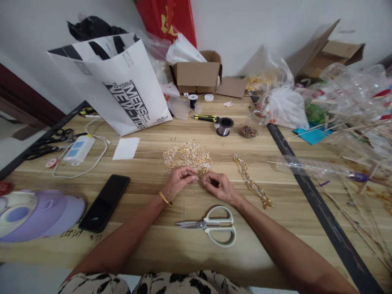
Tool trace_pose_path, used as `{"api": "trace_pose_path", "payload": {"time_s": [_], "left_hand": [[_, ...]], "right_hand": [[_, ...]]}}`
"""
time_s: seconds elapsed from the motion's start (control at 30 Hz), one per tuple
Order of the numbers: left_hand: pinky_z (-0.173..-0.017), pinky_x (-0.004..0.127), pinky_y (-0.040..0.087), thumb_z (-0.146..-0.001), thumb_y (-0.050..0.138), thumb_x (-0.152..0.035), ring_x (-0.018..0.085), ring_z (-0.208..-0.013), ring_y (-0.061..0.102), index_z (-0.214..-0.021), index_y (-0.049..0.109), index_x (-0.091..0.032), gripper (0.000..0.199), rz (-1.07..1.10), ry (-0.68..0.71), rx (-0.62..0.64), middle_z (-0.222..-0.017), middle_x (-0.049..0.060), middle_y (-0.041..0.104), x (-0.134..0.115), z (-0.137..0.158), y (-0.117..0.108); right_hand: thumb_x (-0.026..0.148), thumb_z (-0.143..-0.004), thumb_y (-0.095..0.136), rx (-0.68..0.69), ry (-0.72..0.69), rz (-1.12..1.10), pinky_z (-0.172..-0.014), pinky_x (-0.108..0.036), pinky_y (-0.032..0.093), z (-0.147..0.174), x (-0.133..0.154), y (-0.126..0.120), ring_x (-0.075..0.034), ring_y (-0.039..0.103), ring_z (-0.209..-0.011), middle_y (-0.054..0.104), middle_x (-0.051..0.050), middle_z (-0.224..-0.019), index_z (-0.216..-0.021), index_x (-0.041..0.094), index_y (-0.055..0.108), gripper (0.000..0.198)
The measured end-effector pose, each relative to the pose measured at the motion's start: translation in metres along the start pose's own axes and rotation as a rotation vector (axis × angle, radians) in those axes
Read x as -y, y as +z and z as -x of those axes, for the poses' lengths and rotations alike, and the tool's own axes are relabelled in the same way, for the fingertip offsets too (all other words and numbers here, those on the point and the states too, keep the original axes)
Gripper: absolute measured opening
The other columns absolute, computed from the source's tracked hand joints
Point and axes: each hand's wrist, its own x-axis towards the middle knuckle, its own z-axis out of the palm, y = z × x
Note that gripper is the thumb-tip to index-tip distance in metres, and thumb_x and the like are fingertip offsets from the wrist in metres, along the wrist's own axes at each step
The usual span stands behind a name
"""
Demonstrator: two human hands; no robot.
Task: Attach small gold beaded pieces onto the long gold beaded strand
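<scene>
My left hand (pixel 183 179) and my right hand (pixel 221 185) meet just in front of a pile of gold and clear beaded pieces (pixel 186 156). Thumb and fingers are pinched together on each side, the fingertips almost touching. What lies between them is too small to make out. To the right of my right hand lies a bundle of gold and silver beaded strands (pixel 251 181). Scissors (pixel 204 224) with pale handles rest below the hands, blades pointing left. A gold bracelet (pixel 165 199) circles my left wrist.
A black phone (pixel 104 203), white paper (pixel 125 148) and a power strip (pixel 80 149) are on the left. Behind the pile stand a wire spool (pixel 225 127), a yellow-black cutter (pixel 205 118), a bead jar (pixel 255 122) and a white bag (pixel 113 81). Plastic bottles (pixel 355 85) crowd the right.
</scene>
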Motion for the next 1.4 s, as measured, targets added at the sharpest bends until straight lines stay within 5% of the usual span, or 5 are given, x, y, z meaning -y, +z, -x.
{"api": "trace_pose_path", "payload": {"time_s": [0.7, 1.4], "left_hand": [[-0.063, 0.023, 0.045, -0.069, 0.07, -0.026, 0.011, -0.065, 0.059, -0.086, 0.062, -0.011, 0.024, -0.015, 0.006, -0.004, -0.074, 0.004, 0.069, -0.004, 0.002, 0.002], [-0.073, 0.028, 0.052, -0.077, 0.059, -0.019, 0.016, -0.075, 0.064, -0.082, 0.066, -0.017, 0.009, -0.449, 0.313, -0.182, -0.084, 0.006, 0.07, 0.009, 0.007, 0.013]], "right_hand": [[0.025, -0.083, 0.052, -0.009, -0.001, 0.01, -0.048, -0.019, 0.031, 0.0, 0.002, 0.0, -0.008, 0.039, -0.052, 0.05, 0.002, -0.061, -0.077, 0.015, 0.056, 0.013], [0.017, -0.077, 0.051, -0.003, -0.063, 0.091, -0.05, -0.019, 0.033, 0.002, 0.003, 0.0, -0.008, 0.041, -0.052, 0.047, 0.003, -0.059, -0.074, 0.016, 0.055, 0.005]]}}
